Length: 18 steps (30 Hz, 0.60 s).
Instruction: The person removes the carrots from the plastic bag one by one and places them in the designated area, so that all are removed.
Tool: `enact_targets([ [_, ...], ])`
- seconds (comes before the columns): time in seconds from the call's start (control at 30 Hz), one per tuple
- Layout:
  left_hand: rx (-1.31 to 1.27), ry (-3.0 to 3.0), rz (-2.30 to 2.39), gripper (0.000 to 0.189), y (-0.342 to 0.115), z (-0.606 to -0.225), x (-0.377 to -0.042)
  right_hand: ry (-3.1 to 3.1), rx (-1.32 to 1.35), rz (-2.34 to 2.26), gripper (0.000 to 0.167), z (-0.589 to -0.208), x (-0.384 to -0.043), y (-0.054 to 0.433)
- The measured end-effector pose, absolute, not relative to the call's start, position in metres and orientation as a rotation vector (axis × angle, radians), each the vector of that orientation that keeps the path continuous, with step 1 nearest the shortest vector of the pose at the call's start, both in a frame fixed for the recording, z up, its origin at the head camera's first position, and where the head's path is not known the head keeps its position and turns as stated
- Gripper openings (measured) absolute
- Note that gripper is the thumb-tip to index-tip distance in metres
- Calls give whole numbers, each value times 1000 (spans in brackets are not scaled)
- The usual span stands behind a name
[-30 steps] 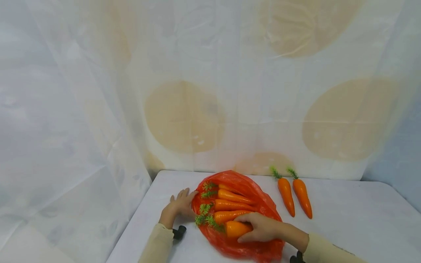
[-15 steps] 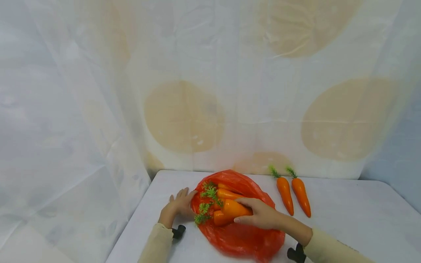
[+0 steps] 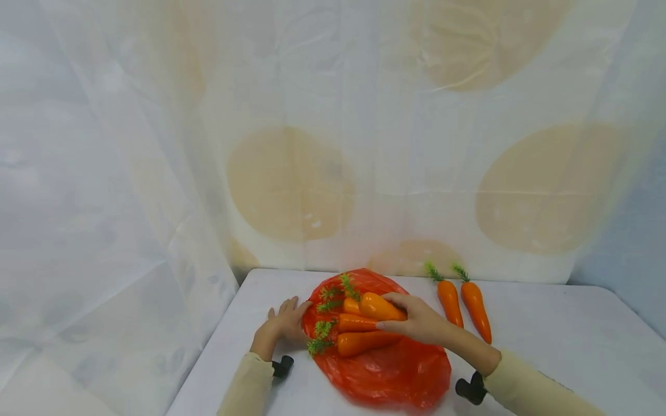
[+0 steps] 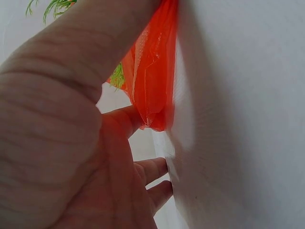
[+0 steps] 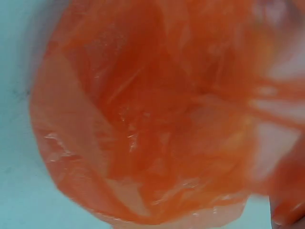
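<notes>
- While its thumb and fingers grip an orange carrot point(image 3: 381, 306), the right hand point(image 3: 421, 320) is over a red plastic bag point(image 3: 385, 375).
- Just below the held carrot in view, other carrots point(image 3: 366, 342) lie on the bag, leafy ends to the left; whether it touches them, I cannot tell.
- At the bag's left edge, the left hand point(image 3: 288, 325) touches the plastic, fingers spread.
- To the right, two more carrots point(image 3: 475, 306) lie side by side on the white table point(image 3: 562, 335).
- Behind hangs a pale sheet point(image 3: 395, 144) with tan circles.
</notes>
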State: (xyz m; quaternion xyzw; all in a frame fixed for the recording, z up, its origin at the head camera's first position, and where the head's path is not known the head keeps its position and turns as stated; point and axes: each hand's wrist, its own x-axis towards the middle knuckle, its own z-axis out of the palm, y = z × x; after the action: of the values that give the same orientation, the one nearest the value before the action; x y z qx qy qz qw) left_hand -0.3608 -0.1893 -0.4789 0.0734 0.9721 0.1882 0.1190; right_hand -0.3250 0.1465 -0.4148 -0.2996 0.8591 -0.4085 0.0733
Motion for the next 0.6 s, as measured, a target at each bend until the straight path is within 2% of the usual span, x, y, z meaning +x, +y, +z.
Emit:
enact_targets([
  [0.13,226,2848,543,95,-190,-478,-360,2601,-895,-1234,57,-417,-326,152],
  [0.37,235,2842,546,95,-190,-479,-359,2604,-837,-1302,52,-419,-330,166],
  [0.6,236,2851,541,94,-189,-478,-359,2638,-768,-1320,58,-421,-333,180],
])
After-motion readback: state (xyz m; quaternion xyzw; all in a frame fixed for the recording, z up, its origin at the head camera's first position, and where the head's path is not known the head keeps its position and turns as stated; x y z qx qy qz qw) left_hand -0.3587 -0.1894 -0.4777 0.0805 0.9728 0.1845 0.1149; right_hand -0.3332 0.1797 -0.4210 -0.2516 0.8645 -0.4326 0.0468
